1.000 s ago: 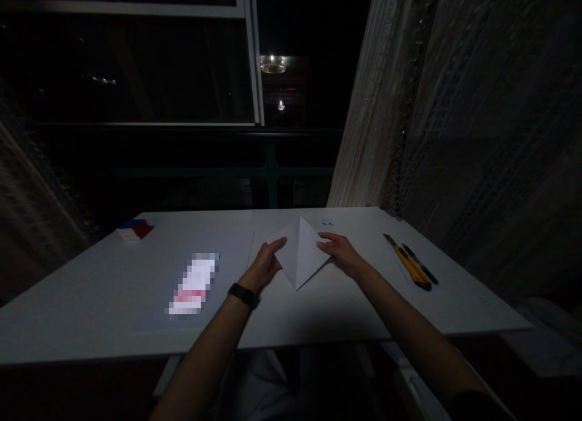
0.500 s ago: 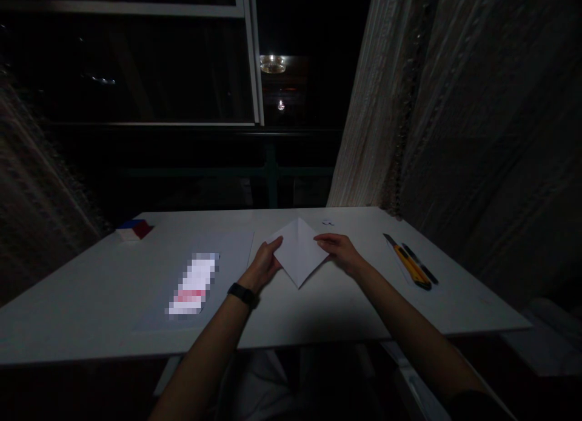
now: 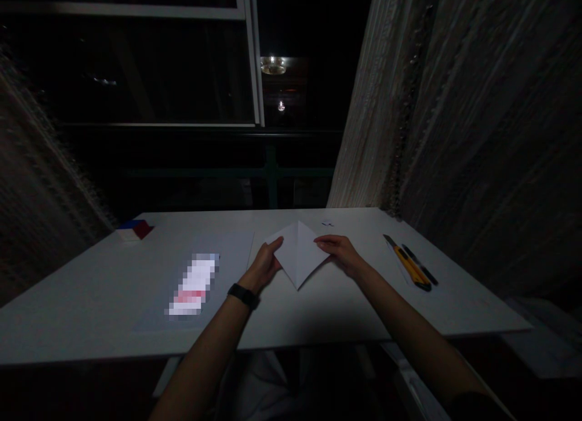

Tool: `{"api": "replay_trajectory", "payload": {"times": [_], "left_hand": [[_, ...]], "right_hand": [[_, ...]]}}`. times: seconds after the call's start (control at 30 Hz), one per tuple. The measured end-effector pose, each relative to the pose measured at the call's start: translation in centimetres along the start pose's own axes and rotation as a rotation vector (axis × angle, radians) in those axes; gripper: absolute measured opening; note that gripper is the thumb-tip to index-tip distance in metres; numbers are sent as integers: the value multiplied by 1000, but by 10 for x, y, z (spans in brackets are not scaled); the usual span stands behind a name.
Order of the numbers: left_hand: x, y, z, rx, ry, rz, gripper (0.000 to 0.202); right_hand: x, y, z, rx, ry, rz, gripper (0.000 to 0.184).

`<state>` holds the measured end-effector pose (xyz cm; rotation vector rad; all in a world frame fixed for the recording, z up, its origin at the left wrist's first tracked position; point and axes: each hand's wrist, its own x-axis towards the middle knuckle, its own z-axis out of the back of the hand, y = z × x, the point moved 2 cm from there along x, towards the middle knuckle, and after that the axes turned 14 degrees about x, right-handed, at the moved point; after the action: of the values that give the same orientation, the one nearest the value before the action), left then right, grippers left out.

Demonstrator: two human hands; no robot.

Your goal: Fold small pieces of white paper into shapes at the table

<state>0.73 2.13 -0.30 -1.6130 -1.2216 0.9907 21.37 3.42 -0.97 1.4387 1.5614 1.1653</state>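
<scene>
Paper [image 3: 297,254]: white folded diamond, centre crease, mid-table [image 3: 318,315].
Left hand [image 3: 266,264]: fingers pinched on its left corner; watch [image 3: 243,295] at wrist.
Right hand [image 3: 341,254]: pinched on right corner.
Knife [image 3: 411,268], pen [image 3: 421,264]: right, well apart.
Cube [image 3: 133,229]: far left.

Folded paper [image 3: 297,254]: plain white, its centre crease shaded grey. Table [image 3: 318,315]: white, no pattern. Wristband [image 3: 243,295]: black. At 3 o'clock from the paper, utility knife [image 3: 411,269]: yellow with black. The pen [image 3: 421,264] alongside it: black. At 10 o'clock, cube [image 3: 133,229]: blue, red and white faces. At 1 o'clock, curtain [image 3: 377,105]: pale beige with vertical woven stripes.
</scene>
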Motion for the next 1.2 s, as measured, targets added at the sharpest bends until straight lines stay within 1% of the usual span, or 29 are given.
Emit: {"api": "replay_trajectory", "payload": {"times": [0.17, 0.47, 0.67, 0.83, 0.93, 1.2], "left_hand": [[2, 2, 1, -29, 3, 14, 24], [1, 2, 2, 20, 12, 10, 18], [1, 2, 2, 37, -19, 21, 18], [3, 4, 3, -15, 17, -11, 23], [4, 4, 3, -7, 29, -12, 24], [3, 4, 4, 26, 27, -13, 19]], "right_hand": [[-2, 1, -2, 11, 8, -13, 33], [0, 0, -1, 31, 34, -26, 33], [-1, -1, -1, 24, 38, -25, 32], [-1, -1, -1, 19, 46, -25, 29], [0, -1, -1, 12, 57, -25, 30], [2, -2, 0, 14, 51, -22, 28]]}}
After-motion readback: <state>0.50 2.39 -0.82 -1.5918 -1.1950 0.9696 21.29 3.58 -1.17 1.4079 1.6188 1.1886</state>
